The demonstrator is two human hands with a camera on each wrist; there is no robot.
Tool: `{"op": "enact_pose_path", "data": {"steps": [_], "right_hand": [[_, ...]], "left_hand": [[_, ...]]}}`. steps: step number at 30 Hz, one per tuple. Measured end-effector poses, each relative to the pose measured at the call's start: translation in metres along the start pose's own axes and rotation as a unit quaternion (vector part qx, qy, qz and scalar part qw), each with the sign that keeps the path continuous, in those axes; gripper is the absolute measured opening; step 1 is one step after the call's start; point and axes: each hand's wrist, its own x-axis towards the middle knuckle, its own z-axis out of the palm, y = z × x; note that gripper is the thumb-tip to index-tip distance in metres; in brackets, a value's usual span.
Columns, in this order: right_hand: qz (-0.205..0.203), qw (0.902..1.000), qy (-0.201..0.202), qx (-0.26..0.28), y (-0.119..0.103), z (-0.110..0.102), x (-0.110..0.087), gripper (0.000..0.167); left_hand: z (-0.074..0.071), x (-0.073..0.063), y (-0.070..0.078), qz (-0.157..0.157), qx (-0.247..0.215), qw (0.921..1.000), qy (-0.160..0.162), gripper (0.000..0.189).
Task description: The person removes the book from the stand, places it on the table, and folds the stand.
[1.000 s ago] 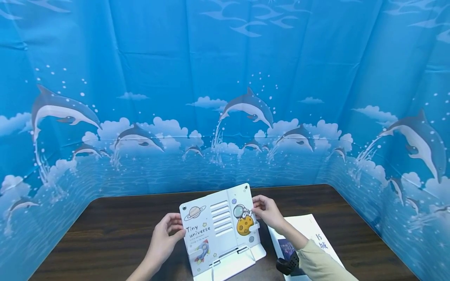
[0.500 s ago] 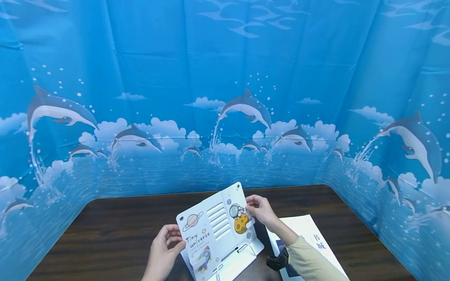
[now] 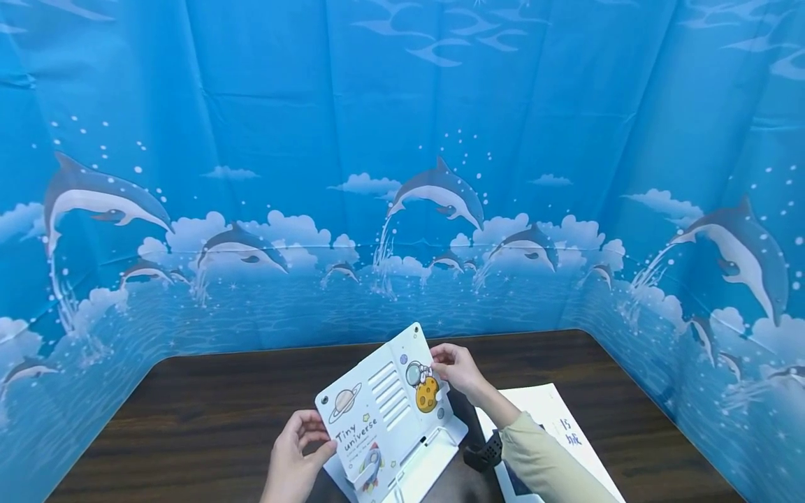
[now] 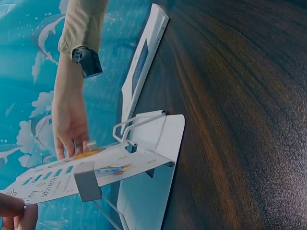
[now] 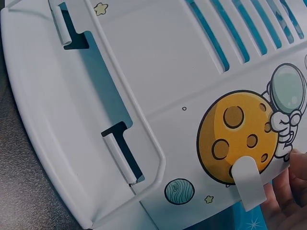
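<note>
A white book stand (image 3: 402, 440), printed with "Tiny universe", a rocket, a ringed planet and an astronaut on a yellow moon, is on the dark table, its slotted panel raised at a slant from the base. My left hand (image 3: 298, 454) pinches the panel's left edge between thumb and fingers, also at the lower left of the left wrist view. On the opposite edge, beside the astronaut, my right hand (image 3: 458, 367) holds the panel; its fingers (image 5: 283, 191) partly pass behind it. A white page clip (image 5: 248, 184) lies over the moon picture. A wire bracket (image 4: 139, 127) stands at the base's front.
To the right, partly under my right forearm, lies a white book (image 3: 534, 398) with a dark cover picture. A black wrist device (image 3: 483, 453) sits by the sleeve. A blue dolphin-print curtain (image 3: 402, 175) borders the dark wooden table (image 3: 207, 412).
The book stand has turned anticlockwise and its panel leans at a steeper slant in view. My right hand has shifted left with it; both hands keep their hold.
</note>
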Motion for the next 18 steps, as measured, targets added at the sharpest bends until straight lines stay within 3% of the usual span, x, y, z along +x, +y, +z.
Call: {"op": "enact_pose_path", "data": {"steps": [9, 18], "right_hand": [[-0.001, 0.9999, -0.010, 0.011, -0.005, -0.003, -0.005, 0.023], [-0.024, 0.9989, -0.020, 0.036, -0.013, -0.019, -0.021, 0.032]], "left_hand": [[-0.003, 0.004, 0.000, 0.008, -0.017, 0.9998, -0.003, 0.050], [-0.015, 0.016, 0.014, 0.033, 0.009, 0.9994, 0.010, 0.044]]}}
